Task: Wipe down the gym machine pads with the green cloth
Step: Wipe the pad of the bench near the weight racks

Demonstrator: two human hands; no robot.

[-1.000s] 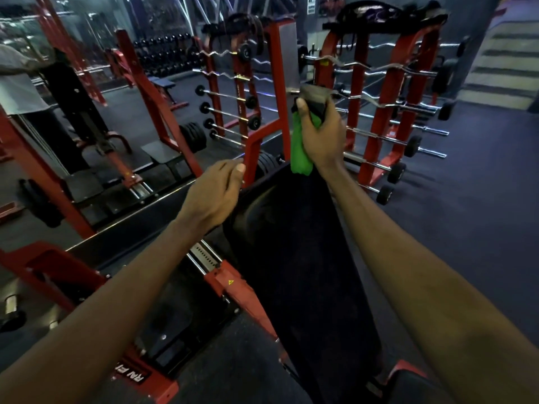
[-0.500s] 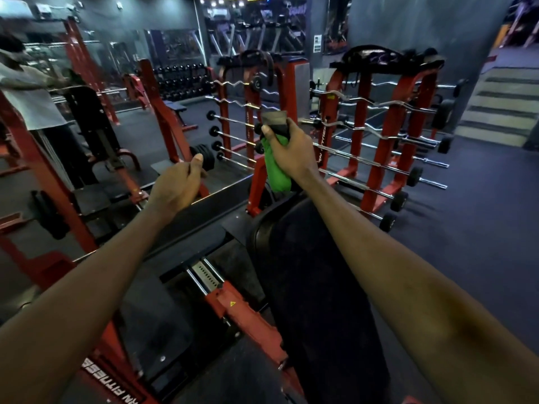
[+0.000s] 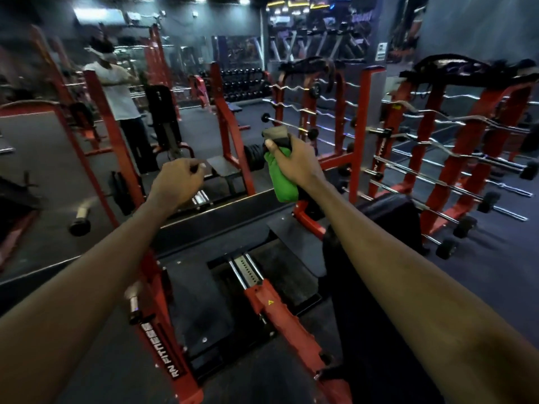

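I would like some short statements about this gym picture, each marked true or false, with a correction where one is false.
1. The right hand grips the green cloth. True.
2. The green cloth lies flat on the black pad. False: it is held up in the air, clear of the pad.
3. The left hand holds a spray bottle. False: it holds nothing.
4. Barbells rest on red racks at the right. True.
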